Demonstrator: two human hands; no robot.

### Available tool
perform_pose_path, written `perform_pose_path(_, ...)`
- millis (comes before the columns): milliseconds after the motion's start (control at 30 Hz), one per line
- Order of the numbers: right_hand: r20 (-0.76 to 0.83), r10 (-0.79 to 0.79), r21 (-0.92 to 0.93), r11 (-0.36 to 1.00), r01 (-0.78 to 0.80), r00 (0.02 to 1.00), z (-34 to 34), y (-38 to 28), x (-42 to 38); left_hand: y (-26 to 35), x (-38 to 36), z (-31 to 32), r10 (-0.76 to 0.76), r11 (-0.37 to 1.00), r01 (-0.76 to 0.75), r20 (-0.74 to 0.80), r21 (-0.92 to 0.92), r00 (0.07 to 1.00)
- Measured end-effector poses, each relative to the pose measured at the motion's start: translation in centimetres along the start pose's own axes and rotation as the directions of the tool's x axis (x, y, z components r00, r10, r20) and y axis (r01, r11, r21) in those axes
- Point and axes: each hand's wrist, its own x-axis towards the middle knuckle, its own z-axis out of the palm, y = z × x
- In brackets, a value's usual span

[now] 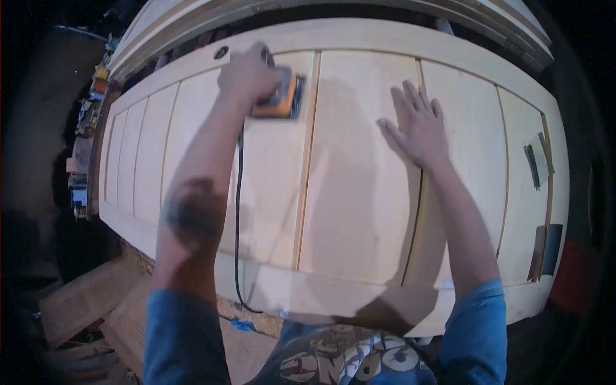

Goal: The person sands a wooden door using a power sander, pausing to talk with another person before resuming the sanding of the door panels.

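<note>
A large pale wooden door (359, 212) with several long panels lies flat in front of me. My left hand (247, 76) grips an orange and black electric sander (282, 97) pressed on a panel near the door's far edge. Its black cord (237, 218) runs back along my left arm and off the near edge. My right hand (416, 125) rests flat on the door, fingers spread, to the right of the sander and holding nothing.
Sheets of sandpaper (538, 163) lie on the door's right end, with a dark block (550, 250) at its right near corner. More timber (333, 13) is stacked beyond the far edge. Wood planks (90, 295) lie on the floor at lower left. Cluttered shelves (83, 147) stand left.
</note>
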Motion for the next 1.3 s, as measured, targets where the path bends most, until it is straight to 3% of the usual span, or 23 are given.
perform_pose_path(133,0.009,0.011,-0.055,0.998,-0.010,1.000,0.2,-0.3,-0.1,-0.8,-2.3,-0.2,0.001,0.998,0.001,0.025,-0.066,1.000)
perform_pose_path(267,0.028,0.019,-0.093,0.996,-0.016,0.999,0.0,-0.6,-0.1,-1.6,-13.8,-1.4,0.010,0.998,-0.004,0.092,-0.059,0.996)
perform_pose_path(333,0.019,0.018,-0.087,0.996,-0.016,1.000,0.3,-0.6,-0.1,-0.8,-19.5,-3.2,-0.127,0.991,0.135,0.203,-0.024,0.971)
perform_pose_path(400,0.011,0.020,-0.093,0.995,-0.019,1.000,0.4,-0.4,0.0,-2.1,-23.8,-3.3,-0.053,0.991,0.074,0.181,-0.110,0.982)
perform_pose_path(500,0.017,0.020,-0.099,0.995,-0.019,1.000,0.2,-0.6,-0.1,-2.1,-26.7,-4.2,-0.210,0.976,0.218,0.278,0.004,0.937)
perform_pose_path(833,0.015,0.009,-0.092,0.996,-0.007,1.000,0.3,-0.2,0.0,-3.1,-29.0,-3.1,-0.170,0.985,0.175,0.164,-0.012,0.972)
perform_pose_path(933,0.007,-0.002,-0.093,0.996,0.003,1.000,0.5,-0.2,0.1,-6.6,-29.1,-1.8,-0.094,0.991,0.092,-0.014,-0.096,0.996)
perform_pose_path(1033,0.008,-0.001,-0.108,0.994,0.002,1.000,0.5,-0.2,0.0,-10.7,-28.3,-2.0,-0.066,0.987,0.064,-0.013,-0.148,0.998)
perform_pose_path(1133,0.018,0.002,-0.109,0.994,0.000,1.000,0.5,-0.3,0.0,-13.2,-26.6,-3.3,-0.238,0.970,0.243,0.135,-0.020,0.962)
perform_pose_path(1300,0.064,-0.035,-0.114,0.993,0.042,0.997,0.5,-1.1,-0.5,-17.6,-25.5,-3.1,-0.219,0.975,0.223,0.116,-0.021,0.969)
